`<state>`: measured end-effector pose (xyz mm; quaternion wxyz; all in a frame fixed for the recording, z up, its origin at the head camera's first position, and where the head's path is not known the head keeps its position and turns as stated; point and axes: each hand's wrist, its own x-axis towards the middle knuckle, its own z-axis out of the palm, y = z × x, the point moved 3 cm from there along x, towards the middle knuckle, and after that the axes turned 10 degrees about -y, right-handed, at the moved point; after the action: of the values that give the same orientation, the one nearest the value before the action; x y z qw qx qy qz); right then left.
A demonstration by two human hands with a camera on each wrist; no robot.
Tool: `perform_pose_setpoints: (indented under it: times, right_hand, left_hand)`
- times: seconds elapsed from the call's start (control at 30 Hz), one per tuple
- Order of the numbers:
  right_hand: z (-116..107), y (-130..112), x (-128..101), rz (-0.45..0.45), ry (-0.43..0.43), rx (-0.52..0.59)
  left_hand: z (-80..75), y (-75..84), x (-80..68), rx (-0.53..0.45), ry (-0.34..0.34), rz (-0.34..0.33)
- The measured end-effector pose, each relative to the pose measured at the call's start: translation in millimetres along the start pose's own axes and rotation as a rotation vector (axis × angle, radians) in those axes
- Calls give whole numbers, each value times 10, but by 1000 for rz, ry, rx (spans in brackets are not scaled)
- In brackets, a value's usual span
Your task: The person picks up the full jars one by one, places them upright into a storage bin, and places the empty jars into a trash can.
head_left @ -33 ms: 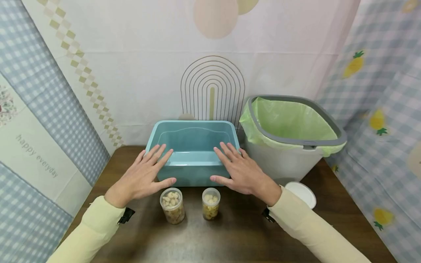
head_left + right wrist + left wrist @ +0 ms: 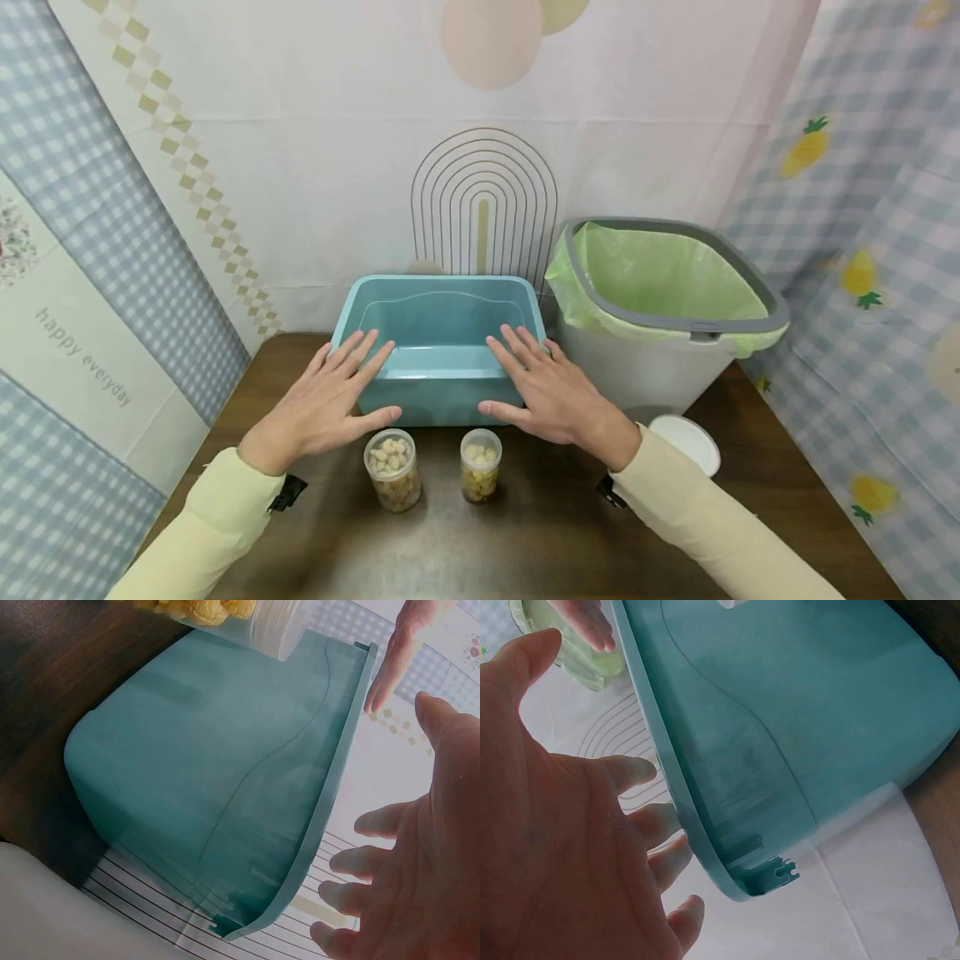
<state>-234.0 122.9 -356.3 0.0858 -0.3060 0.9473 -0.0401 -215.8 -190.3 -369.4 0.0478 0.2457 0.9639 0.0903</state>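
A teal plastic bin (image 2: 442, 350), rectangular with a rolled rim and nothing visible inside, sits at the table's (image 2: 525, 533) back edge, at twelve o'clock from the person. The left hand (image 2: 326, 404) and right hand (image 2: 543, 392) hover flat over its near rim with fingers spread and straight, gripping nothing; whether the fingertips touch the rim is hard to tell. Two small clear jars (image 2: 393, 468) of pale snacks stand at six o'clock from the bin. A lined waste bin (image 2: 660, 317) stands at its three o'clock.
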Motion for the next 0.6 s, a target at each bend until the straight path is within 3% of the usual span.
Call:
perform_pose_setpoints:
  times: [0.6]
  right_hand:
    - [-19, -25, -24, -22, 34, -5]
  left_hand:
    - [-6, -57, -71, -11, -29, -45]
